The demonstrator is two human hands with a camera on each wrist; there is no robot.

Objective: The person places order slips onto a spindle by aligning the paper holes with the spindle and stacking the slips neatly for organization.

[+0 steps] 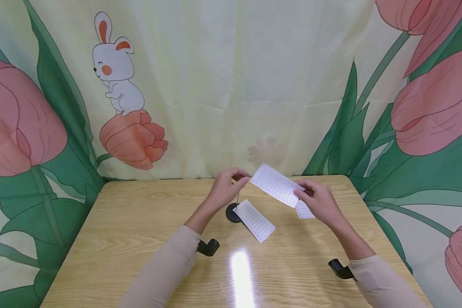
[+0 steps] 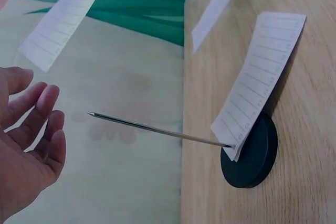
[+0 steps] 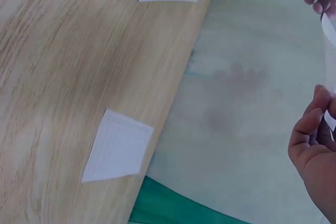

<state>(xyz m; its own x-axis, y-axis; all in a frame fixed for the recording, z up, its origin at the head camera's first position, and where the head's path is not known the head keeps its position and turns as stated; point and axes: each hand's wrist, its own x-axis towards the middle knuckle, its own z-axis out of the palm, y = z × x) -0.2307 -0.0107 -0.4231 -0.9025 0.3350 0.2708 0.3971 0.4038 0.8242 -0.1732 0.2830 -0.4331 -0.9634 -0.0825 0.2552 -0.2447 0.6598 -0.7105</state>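
Note:
A lined paper slip [image 1: 276, 185] hangs in the air, its right end pinched between thumb and fingers of my right hand [image 1: 318, 200]. My left hand [image 1: 225, 188] is raised just left of the slip's other end; in the left wrist view its fingers [image 2: 39, 103] are loosely bent, apart from the paper, and hold nothing. Below it stands a bill spike with a round black base [image 2: 257, 163] and a thin pointed metal rod [image 2: 157, 130]. Several lined slips [image 2: 268, 66] are pierced at one end by the rod and rest low on the base.
Another lined slip [image 3: 118, 145] lies on the wooden table [image 1: 138, 235], below my right hand and near the back edge. Behind the table hangs a curtain [image 1: 215, 85] printed with tulips and a rabbit. Black wrist mounts [image 1: 208, 247] stick out by both sleeves.

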